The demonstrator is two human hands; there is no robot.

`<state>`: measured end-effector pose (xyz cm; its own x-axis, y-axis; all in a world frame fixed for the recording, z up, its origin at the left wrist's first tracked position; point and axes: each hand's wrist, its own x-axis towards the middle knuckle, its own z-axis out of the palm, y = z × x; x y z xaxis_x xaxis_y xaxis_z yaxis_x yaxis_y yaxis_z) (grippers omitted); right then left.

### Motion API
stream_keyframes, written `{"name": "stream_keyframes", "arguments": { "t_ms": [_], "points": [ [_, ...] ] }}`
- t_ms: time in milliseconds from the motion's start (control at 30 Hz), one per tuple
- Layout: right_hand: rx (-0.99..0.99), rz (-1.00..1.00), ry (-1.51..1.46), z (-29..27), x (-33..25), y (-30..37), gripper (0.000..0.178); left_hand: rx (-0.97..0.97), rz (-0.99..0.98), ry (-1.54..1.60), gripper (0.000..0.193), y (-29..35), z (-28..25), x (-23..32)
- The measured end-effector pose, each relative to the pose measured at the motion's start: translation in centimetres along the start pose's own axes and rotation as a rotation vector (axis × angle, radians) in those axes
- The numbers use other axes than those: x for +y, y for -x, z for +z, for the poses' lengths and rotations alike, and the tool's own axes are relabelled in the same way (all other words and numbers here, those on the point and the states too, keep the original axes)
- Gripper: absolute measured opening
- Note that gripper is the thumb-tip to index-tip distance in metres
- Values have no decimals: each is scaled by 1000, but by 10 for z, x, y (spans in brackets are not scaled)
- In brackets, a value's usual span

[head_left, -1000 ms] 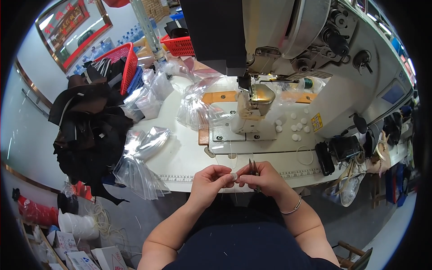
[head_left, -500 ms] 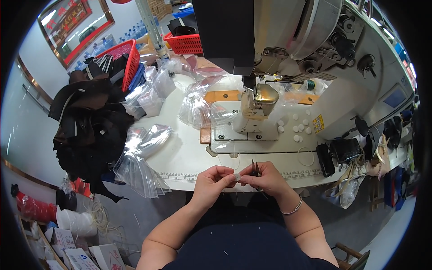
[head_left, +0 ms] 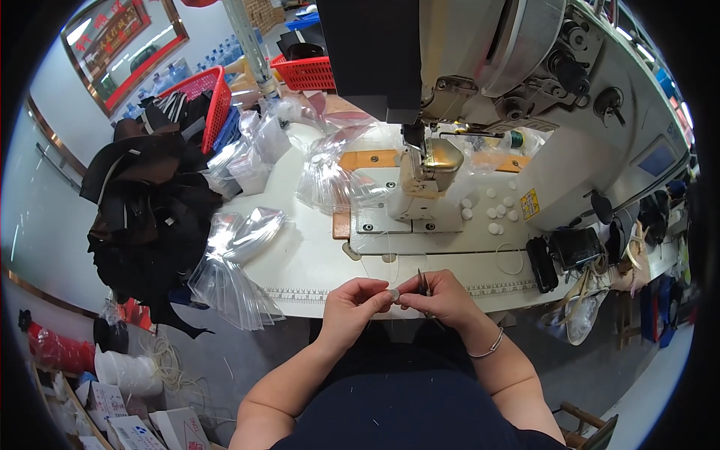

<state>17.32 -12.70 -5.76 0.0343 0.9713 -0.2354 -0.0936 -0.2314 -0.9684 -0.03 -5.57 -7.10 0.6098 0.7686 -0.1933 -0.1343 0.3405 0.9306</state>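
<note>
At the front edge of the sewing table (head_left: 306,262), my left hand (head_left: 351,309) pinches a small round whitish disc (head_left: 394,295) between thumb and fingers. My right hand (head_left: 444,298) is closed around dark thread snips (head_left: 422,282), whose points stick up past the fingers. Its thumb and forefinger also meet the disc's right edge. Thin pale threads loop on the tabletop just beyond my hands. Farther back stands the post-bed sewing machine (head_left: 431,176). Several similar white discs (head_left: 493,212) lie on the table right of its post.
Fans of clear plastic bags (head_left: 236,270) lie left of the machine. Dark material (head_left: 154,217) is heaped at the table's left side. Red baskets (head_left: 307,73) stand behind. A black case (head_left: 541,265) sits at the right edge, and a ruler strip (head_left: 296,295) runs along the front.
The disc has turned slightly between my fingers, so more of its round face shows. Both hands stay nearly in place.
</note>
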Motion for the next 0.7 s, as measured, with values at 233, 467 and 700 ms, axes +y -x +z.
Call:
{"name": "stream_keyframes", "arguments": {
  "t_ms": [233, 467, 700],
  "points": [
    [67, 23, -24, 3, 2, -1, 14, 37, 67, -39, 18, -1, -1, -7],
    [73, -22, 47, 1, 1, -3, 14, -27, -22, 61, 18, -1, -5, -7],
    [60, -12, 42, 1, 5, -3, 15, -78, -60, 93, 29, 2, -11, -7]
  ]
}}
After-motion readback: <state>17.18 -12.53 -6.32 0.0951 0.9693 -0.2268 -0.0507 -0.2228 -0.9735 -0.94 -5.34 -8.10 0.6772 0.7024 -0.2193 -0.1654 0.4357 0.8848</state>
